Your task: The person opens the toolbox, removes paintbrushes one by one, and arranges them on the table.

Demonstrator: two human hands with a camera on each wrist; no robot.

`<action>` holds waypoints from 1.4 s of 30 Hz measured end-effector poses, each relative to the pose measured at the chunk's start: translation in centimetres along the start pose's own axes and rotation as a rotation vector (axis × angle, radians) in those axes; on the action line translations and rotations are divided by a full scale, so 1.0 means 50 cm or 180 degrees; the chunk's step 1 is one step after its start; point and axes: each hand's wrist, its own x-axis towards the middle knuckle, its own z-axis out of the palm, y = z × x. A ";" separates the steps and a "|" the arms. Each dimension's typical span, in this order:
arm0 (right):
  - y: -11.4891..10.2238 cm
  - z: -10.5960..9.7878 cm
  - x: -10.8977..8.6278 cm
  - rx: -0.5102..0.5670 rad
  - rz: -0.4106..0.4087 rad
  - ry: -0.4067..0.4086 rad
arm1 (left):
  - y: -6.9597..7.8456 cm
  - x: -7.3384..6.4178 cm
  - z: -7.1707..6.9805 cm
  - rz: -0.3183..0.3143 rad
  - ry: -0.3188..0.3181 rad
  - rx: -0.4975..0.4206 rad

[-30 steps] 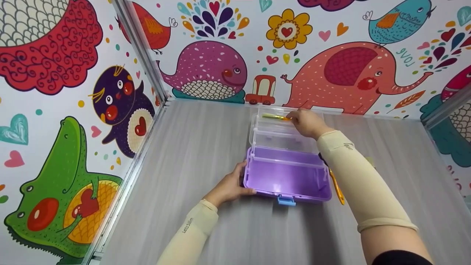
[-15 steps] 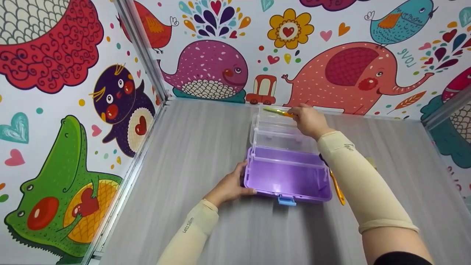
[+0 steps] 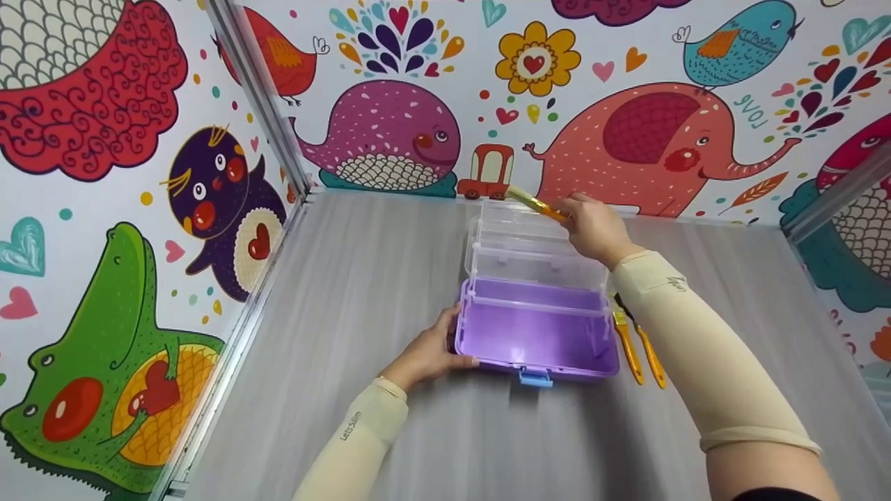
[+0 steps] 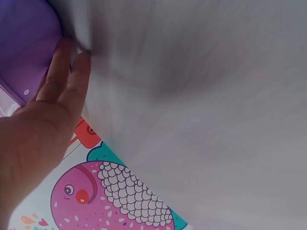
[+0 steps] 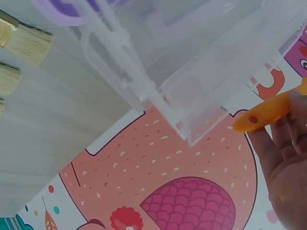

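An open purple storage box [image 3: 536, 334] with clear fold-out trays [image 3: 532, 264] and a blue latch [image 3: 535, 378] stands on the grey table. My left hand [image 3: 426, 353] holds its left side, thumb at the front rim; in the left wrist view the fingers [image 4: 57, 72] lie along the purple wall. Above the farthest tray, my right hand [image 3: 597, 226] grips a flat paintbrush [image 3: 534, 203] by its orange handle, pale bristles pointing up and left. The right wrist view shows the handle end [image 5: 261, 116] sticking out past the fingers.
Right of the box, partly under my right forearm, lie orange-handled brushes [image 3: 628, 351]; several pale bristle heads [image 5: 31, 45] show in the right wrist view. A cartoon-printed wall [image 3: 487, 97] rises close behind the trays, another [image 3: 139, 278] along the left.
My right hand has lifted the paintbrush up out of the far tray and tilted it. The right forearm has shifted right, uncovering another brush. My left hand stays on the box.
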 end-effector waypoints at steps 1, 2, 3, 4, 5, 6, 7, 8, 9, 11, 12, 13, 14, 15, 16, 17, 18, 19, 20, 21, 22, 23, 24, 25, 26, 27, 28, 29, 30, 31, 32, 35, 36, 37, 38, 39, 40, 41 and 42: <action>0.002 -0.003 -0.005 0.0129 0.0033 -0.0019 | 0.000 0.000 0.000 -0.0007 -0.0004 0.0003; 0.003 -0.006 -0.011 0.0257 0.0059 -0.0041 | 0.000 0.000 0.000 -0.0003 -0.0004 -0.0003; 0.005 -0.008 -0.017 0.0378 0.0106 -0.0071 | 0.000 0.001 0.001 0.0000 -0.0008 -0.0001; 0.007 -0.011 -0.024 0.0475 0.0143 -0.0091 | 0.000 0.001 0.001 -0.0009 -0.0013 0.0006; 0.009 -0.012 -0.032 0.0538 0.0162 -0.0117 | 0.000 0.001 0.001 -0.0007 -0.0017 0.0013; 0.012 -0.015 -0.039 0.0583 0.0164 -0.0134 | 0.000 0.001 0.001 -0.0014 -0.0018 0.0024; 0.015 -0.017 -0.046 0.0617 0.0150 -0.0133 | -0.001 0.001 0.001 -0.0007 -0.0018 0.0029; 0.018 -0.019 -0.054 0.0654 0.0138 -0.0133 | -0.001 0.001 0.001 0.0000 -0.0012 0.0030; 0.022 -0.020 -0.061 0.0684 0.0134 -0.0126 | -0.002 0.001 0.001 -0.0001 -0.0012 0.0035; 0.030 -0.025 -0.077 0.0791 0.0118 -0.0109 | -0.002 0.001 0.000 0.0004 -0.0007 0.0030; 0.033 -0.028 -0.084 0.0880 0.0130 -0.0107 | -0.002 0.002 0.000 0.0013 -0.0004 0.0024; 0.038 -0.030 -0.092 0.0960 0.0155 -0.0110 | -0.003 0.002 -0.001 0.0013 -0.0005 0.0025; 0.041 -0.032 -0.101 0.1035 0.0201 -0.0129 | -0.003 0.002 -0.001 0.0008 -0.0007 0.0026; 0.044 -0.034 -0.109 0.1104 0.0254 -0.0159 | -0.003 0.002 -0.001 0.0009 -0.0014 0.0022; 0.047 -0.036 -0.118 0.1179 0.0315 -0.0189 | -0.002 0.002 -0.002 0.0018 -0.0015 0.0021; 0.050 -0.038 -0.127 0.1245 0.0374 -0.0220 | -0.003 0.003 -0.002 0.0030 -0.0017 0.0021; 0.053 -0.040 -0.136 0.1293 0.0428 -0.0252 | -0.002 0.003 -0.002 0.0030 -0.0017 0.0026; 0.056 -0.042 -0.145 0.1324 0.0474 -0.0279 | -0.002 0.003 -0.003 0.0034 -0.0014 0.0030; 0.060 -0.044 -0.153 0.1355 0.0515 -0.0299 | -0.003 0.004 -0.003 0.0047 -0.0011 0.0032; 0.064 -0.045 -0.161 0.1392 0.0524 -0.0305 | -0.003 0.004 -0.003 0.0052 -0.0009 0.0032; 0.067 -0.047 -0.169 0.1427 0.0541 -0.0306 | -0.004 0.005 -0.003 0.0049 -0.0005 0.0036; 0.071 -0.049 -0.177 0.1460 0.0551 -0.0307 | -0.005 0.005 -0.003 0.0046 -0.0004 0.0043; 0.075 -0.050 -0.184 0.1487 0.0565 -0.0310 | -0.005 0.005 -0.002 0.0052 -0.0002 0.0044; 0.079 -0.051 -0.192 0.1519 0.0577 -0.0309 | -0.006 0.005 -0.002 0.0048 -0.0002 0.0043; 0.084 -0.052 -0.200 0.1544 0.0601 -0.0316 | -0.006 0.005 -0.001 0.0044 -0.0002 0.0042; 0.088 -0.053 -0.208 0.1567 0.0641 -0.0335 | -0.006 0.005 -0.001 0.0036 -0.0005 0.0039; 0.091 -0.054 -0.215 0.1582 0.0698 -0.0360 | -0.007 0.005 -0.001 0.0037 -0.0004 0.0034; 0.096 -0.055 -0.223 0.1594 0.0732 -0.0376 | -0.007 0.004 -0.001 0.0043 -0.0004 0.0026; 0.100 -0.055 -0.231 0.1616 0.0785 -0.0402 | -0.007 0.004 -0.001 0.0052 -0.0002 0.0011; 0.104 -0.056 -0.239 0.1641 0.0842 -0.0427 | -0.007 0.004 -0.001 0.0049 0.0001 0.0003; 0.109 -0.057 -0.247 0.1660 0.0890 -0.0446 | -0.007 0.003 -0.001 0.0055 0.0002 -0.0005; 0.125 -0.059 -0.272 0.1737 0.0999 -0.0475 | -0.006 0.002 -0.001 0.0059 0.0004 -0.0030; 0.131 -0.060 -0.280 0.1764 0.1044 -0.0486 | -0.006 0.002 -0.001 0.0056 0.0006 -0.0036; 0.136 -0.061 -0.289 0.1781 0.1071 -0.0495 | -0.006 0.002 -0.002 0.0046 0.0004 -0.0032; 0.141 -0.061 -0.297 0.1785 0.1085 -0.0494 | -0.006 0.002 -0.001 0.0044 0.0001 -0.0036; 0.147 -0.060 -0.306 0.1779 0.1100 -0.0494 | -0.006 0.003 -0.001 0.0042 -0.0002 -0.0039; 0.152 -0.060 -0.314 0.1779 0.1113 -0.0488 | -0.006 0.004 0.000 0.0042 -0.0001 -0.0028; 0.157 -0.058 -0.323 0.1753 0.1107 -0.0469 | -0.006 0.004 0.000 0.0037 -0.0006 -0.0029; 0.162 -0.056 -0.331 0.1742 0.1125 -0.0464 | -0.005 0.004 0.000 0.0034 -0.0012 -0.0030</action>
